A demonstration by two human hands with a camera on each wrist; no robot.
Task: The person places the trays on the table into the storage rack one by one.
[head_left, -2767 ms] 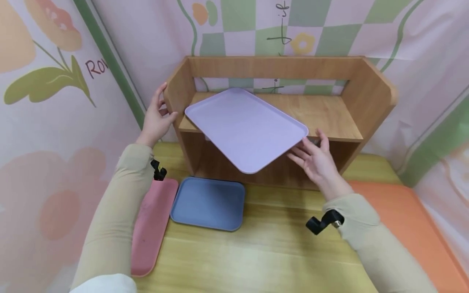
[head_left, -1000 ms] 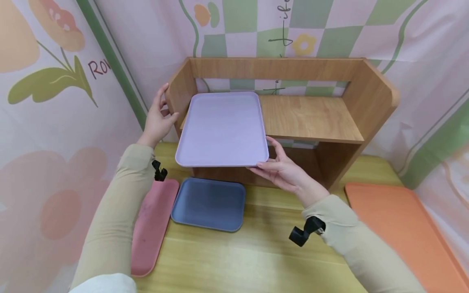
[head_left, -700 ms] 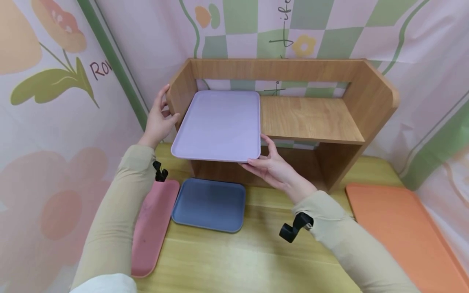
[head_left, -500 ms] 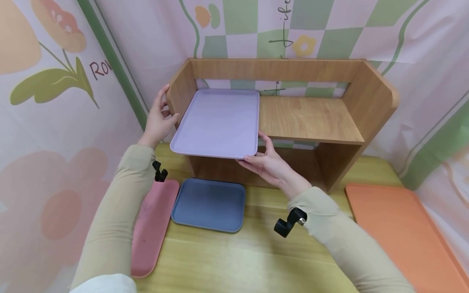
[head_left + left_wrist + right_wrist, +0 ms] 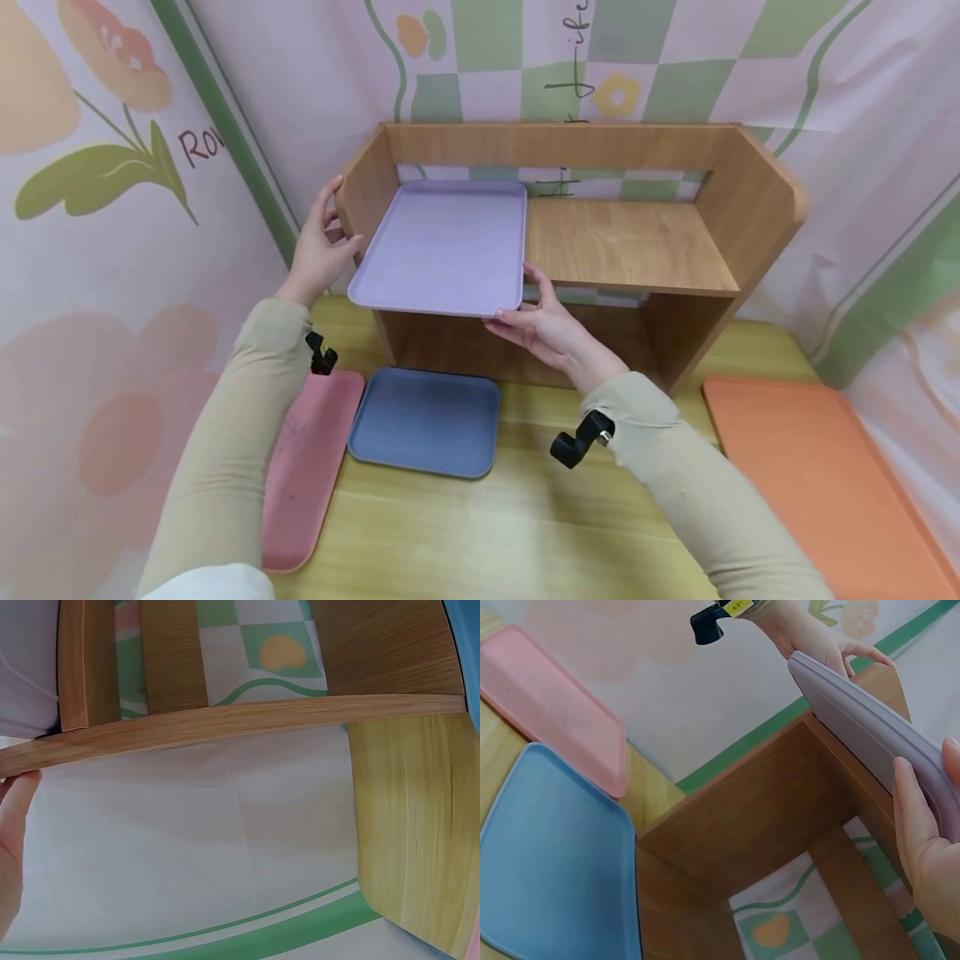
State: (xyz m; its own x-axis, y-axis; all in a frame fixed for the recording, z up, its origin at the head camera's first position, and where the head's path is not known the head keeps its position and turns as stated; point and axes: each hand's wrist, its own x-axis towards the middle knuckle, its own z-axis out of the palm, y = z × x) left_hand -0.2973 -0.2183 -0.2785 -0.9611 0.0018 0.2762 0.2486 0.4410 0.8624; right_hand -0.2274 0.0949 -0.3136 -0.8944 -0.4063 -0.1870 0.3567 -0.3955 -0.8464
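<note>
With my left hand (image 5: pixel 315 254) loosely spread against the wooden shelf (image 5: pixel 630 246) and my right hand (image 5: pixel 551 329) pinching the lilac tray (image 5: pixel 442 246), left of the frame's upper centre, a level push on its overhanging corner seemed wisest.

One lavender tray (image 5: pixel 450 246) in the right grip (image 5: pixel 549 327), one blue tray (image 5: pixel 423 422) below and left of that grip, one pink tray (image 5: pixel 311 475) below the left grip (image 5: pixel 317 254) and one orange tray (image 5: pixel 817 475) to the right of the right grip, four in all; two grips, two beige sleeves (image 5: pixel 697 483) and two black mounts (image 5: pixel 576 442) behind them; one wooden shelf unit (image 5: pixel 630 243) touching the left grip; one worktop (image 5: pixel 457 533) below both
</note>
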